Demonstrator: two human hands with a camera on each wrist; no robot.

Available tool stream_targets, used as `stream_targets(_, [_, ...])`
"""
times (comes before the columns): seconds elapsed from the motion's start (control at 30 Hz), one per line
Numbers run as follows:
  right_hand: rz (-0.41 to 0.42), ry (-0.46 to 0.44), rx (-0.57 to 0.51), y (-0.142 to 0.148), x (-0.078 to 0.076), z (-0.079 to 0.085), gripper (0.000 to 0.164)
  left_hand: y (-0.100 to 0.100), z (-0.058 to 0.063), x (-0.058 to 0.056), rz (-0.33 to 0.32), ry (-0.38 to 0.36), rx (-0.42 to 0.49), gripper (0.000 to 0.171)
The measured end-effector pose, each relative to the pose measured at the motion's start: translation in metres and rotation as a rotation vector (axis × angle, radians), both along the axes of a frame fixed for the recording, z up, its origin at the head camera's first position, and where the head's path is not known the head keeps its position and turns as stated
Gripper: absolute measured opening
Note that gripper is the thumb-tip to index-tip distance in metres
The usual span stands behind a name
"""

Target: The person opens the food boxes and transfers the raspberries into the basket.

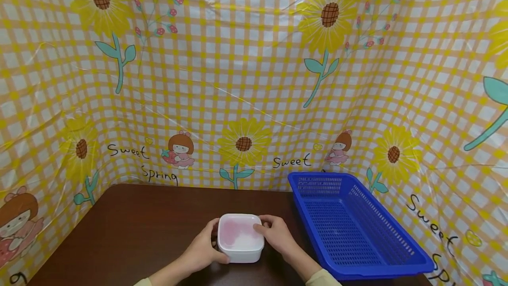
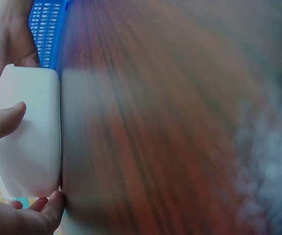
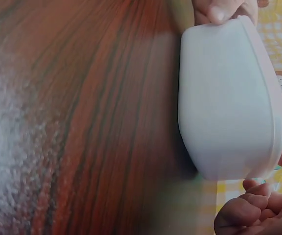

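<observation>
A white lidded plastic container [image 1: 243, 256] stands on the dark table, with pink showing on or through its lid [image 1: 234, 231]. My left hand [image 1: 201, 247] grips its left side, the thumb [image 2: 5, 125] lying against the near wall and the fingers around the far left. At the right, my right hand [image 1: 281, 236] holds the upper edge, its thumb on top of the lid and its fingers bent by the far right corner. Curled right fingers [image 3: 248, 211] show in the right wrist view. The lid sits on the container; what is inside cannot be made out.
A blue plastic basket [image 1: 397, 272] with slotted walls stands to the right, close to my right forearm. Brown wood-grain table [image 1: 131, 228] extends left of the container. A yellow checked cloth [image 1: 246, 87] with sunflowers hangs around the back and both sides.
</observation>
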State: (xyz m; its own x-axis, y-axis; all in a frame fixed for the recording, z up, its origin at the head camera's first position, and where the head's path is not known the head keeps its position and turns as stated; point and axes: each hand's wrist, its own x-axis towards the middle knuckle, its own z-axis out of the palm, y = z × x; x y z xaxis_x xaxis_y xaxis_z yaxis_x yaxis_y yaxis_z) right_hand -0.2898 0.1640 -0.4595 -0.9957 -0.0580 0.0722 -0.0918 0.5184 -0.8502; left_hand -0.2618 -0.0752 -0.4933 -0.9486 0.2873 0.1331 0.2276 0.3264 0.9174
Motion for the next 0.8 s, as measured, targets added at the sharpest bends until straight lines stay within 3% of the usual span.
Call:
stream_targets(0.3, [-0.005, -0.08, -0.11, -0.0032, 0.0015, -0.0004, 0.035, 0.0016, 0.0009, -0.0024, -0.006, -0.016, -0.023, 0.11])
stream_targets(0.63, [-0.024, -0.018, -0.065, -0.007, 0.002, 0.001, 0.028, 0.0045, 0.0022, -0.006, -0.006, -0.033, -0.025, 0.113])
stream_targets(0.8, [-0.029, -0.019, -0.05, -0.0073, 0.0028, 0.0007, 0.027, 0.0046, 0.0032, -0.0078, -0.044, -0.072, -0.003, 0.115])
